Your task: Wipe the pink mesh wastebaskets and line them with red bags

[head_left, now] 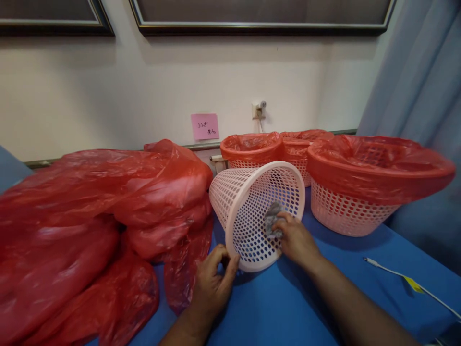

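Observation:
A pale pink perforated plastic basket lies tilted on its side, its round mouth facing me. My left hand pinches the lower left of its rim between thumb and fingers. Inside the mouth, near the lower right wall, my right hand grips a crumpled grey cloth. The cloth appears to be against the basket's inner wall, though the exact contact is hidden by my fingers.
Red plastic bags are heaped on the left of the blue table. Baskets lined with red bags, one at right and others behind, stand near the wall. A white cable with a yellow tag lies at right. A pink note is on the wall.

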Available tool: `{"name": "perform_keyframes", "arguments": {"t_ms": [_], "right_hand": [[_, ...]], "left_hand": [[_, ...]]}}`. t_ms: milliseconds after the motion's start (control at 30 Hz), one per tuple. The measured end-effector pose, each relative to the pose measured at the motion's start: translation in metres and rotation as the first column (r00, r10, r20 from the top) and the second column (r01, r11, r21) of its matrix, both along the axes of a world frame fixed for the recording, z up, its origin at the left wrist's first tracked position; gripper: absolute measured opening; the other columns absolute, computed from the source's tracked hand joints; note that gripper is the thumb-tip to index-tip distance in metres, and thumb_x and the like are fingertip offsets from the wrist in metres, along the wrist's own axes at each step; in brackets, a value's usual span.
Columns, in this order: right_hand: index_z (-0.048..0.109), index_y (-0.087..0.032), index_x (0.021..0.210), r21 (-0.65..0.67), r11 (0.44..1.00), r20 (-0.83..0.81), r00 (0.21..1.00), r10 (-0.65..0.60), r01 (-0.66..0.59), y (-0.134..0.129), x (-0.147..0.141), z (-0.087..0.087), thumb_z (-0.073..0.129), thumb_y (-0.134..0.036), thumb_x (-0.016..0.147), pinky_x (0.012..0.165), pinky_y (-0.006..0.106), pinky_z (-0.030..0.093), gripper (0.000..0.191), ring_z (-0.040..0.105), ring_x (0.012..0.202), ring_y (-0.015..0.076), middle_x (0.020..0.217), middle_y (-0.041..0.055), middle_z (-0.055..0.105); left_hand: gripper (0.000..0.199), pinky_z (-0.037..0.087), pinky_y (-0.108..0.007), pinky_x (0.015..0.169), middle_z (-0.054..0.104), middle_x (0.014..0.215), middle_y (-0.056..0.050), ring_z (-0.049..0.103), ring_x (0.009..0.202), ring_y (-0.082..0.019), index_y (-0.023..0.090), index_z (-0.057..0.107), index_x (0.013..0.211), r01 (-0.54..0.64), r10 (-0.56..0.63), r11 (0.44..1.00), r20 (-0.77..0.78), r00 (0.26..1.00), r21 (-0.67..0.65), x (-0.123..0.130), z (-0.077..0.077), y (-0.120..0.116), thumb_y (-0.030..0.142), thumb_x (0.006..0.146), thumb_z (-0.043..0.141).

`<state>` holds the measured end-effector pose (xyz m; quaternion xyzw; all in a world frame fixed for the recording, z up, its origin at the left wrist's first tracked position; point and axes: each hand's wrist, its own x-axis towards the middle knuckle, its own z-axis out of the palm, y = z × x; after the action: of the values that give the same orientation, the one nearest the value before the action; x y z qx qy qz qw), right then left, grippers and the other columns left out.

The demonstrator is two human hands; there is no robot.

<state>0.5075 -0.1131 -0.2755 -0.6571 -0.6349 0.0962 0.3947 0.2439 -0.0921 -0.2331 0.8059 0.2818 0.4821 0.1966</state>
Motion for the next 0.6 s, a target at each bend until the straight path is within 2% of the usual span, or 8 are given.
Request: {"name": "perform_keyframes", "arguments": {"t_ms": [67, 133, 200, 267, 333, 433, 500, 600], "right_hand": [[0.077, -0.025, 0.095, -0.034, 0.969, -0.188, 0.954, 0.235, -0.246, 0.0, -0.021, -0.003, 0.065, 0.002, 0.064, 0.113, 0.043, 0.046, 0.043, 0.062, 0.127, 0.0253, 0.137, 0.0043, 0.065], [0.077, -0.026, 0.096, -0.018, 0.89, -0.411, 0.815, 0.408, -0.455, 0.0, -0.038, -0.002, 0.072, -0.003, 0.067, 0.116, 0.043, 0.044, 0.038, 0.061, 0.131, 0.0246, 0.139, 0.0041, 0.065], [0.078, -0.026, 0.101, 0.02, 0.814, -0.564, 0.666, 0.488, -0.58, 0.0, -0.046, -0.001, 0.076, -0.01, 0.07, 0.118, 0.043, 0.043, 0.035, 0.06, 0.134, 0.0247, 0.141, 0.0041, 0.065], [0.077, -0.026, 0.102, 0.027, 0.761, -0.575, 0.613, 0.542, -0.648, 0.0, -0.043, 0.001, 0.075, -0.01, 0.07, 0.117, 0.042, 0.043, 0.036, 0.059, 0.135, 0.0246, 0.142, 0.0035, 0.065], [0.077, -0.026, 0.099, -0.018, 0.808, -0.43, 0.734, 0.525, -0.589, 0.001, -0.032, 0.0, 0.069, -0.003, 0.067, 0.114, 0.041, 0.046, 0.04, 0.061, 0.132, 0.0236, 0.14, 0.0022, 0.066], [0.077, -0.026, 0.099, -0.074, 0.964, -0.105, 0.964, 0.245, -0.254, 0.003, -0.011, -0.005, 0.061, 0.003, 0.065, 0.113, 0.045, 0.047, 0.047, 0.062, 0.128, 0.0258, 0.14, 0.0033, 0.064], [0.076, -0.025, 0.104, -0.075, 0.994, -0.008, 0.997, 0.074, -0.074, 0.004, -0.002, -0.008, 0.058, 0.003, 0.067, 0.115, 0.051, 0.045, 0.05, 0.06, 0.131, 0.0295, 0.143, 0.0067, 0.062], [0.076, -0.025, 0.106, -0.086, 0.995, 0.015, 0.998, 0.058, -0.057, 0.006, -0.001, -0.011, 0.056, 0.005, 0.066, 0.116, 0.048, 0.045, 0.054, 0.06, 0.132, 0.0285, 0.144, 0.0066, 0.061]], "left_hand": [[0.02, 0.051, -0.02, 0.061, 0.066, 0.072, 0.003, 0.062, 0.062, -0.011, 0.02, 0.064, 0.079, -0.011, 0.012, 1.0, 0.042, 0.999, -0.018, -0.001, -0.003, 0.002, 0.024, 0.099, 0.062], [0.016, 0.052, -0.021, 0.062, 0.066, 0.074, 0.003, 0.063, 0.063, -0.012, 0.02, 0.065, 0.084, -0.043, 0.046, 0.998, 0.097, 0.994, -0.04, -0.004, -0.005, 0.005, 0.025, 0.099, 0.062], [0.014, 0.052, -0.021, 0.062, 0.066, 0.074, 0.003, 0.062, 0.063, -0.012, 0.021, 0.066, 0.086, -0.077, 0.083, 0.996, 0.137, 0.987, -0.049, -0.008, -0.007, 0.007, 0.026, 0.099, 0.063], [0.015, 0.05, -0.02, 0.06, 0.064, 0.072, 0.004, 0.06, 0.062, -0.011, 0.021, 0.065, 0.084, -0.103, 0.108, 0.994, 0.153, 0.982, -0.041, -0.011, -0.007, 0.008, 0.027, 0.098, 0.065], [0.017, 0.05, -0.02, 0.06, 0.064, 0.071, 0.004, 0.06, 0.062, -0.011, 0.021, 0.064, 0.082, -0.123, 0.127, 0.992, 0.152, 0.98, -0.037, -0.012, -0.005, 0.007, 0.027, 0.097, 0.066], [0.02, 0.052, -0.022, 0.064, 0.066, 0.072, 0.002, 0.063, 0.064, -0.012, 0.02, 0.064, 0.078, -0.1, 0.106, 0.994, 0.123, 0.987, -0.055, -0.008, -0.003, 0.003, 0.028, 0.097, 0.066], [0.022, 0.054, -0.023, 0.064, 0.068, 0.072, 0.001, 0.065, 0.064, -0.014, 0.02, 0.064, 0.078, -0.04, 0.047, 0.996, 0.077, 0.996, -0.085, -0.004, -0.001, -0.001, 0.03, 0.097, 0.064], [0.019, 0.055, -0.025, 0.063, 0.07, 0.073, 0.0, 0.067, 0.065, -0.016, 0.021, 0.067, 0.086, 0.027, -0.035, 0.981, -0.037, 0.999, -0.19, 0.003, 0.001, -0.007, 0.035, 0.097, 0.063]]}}
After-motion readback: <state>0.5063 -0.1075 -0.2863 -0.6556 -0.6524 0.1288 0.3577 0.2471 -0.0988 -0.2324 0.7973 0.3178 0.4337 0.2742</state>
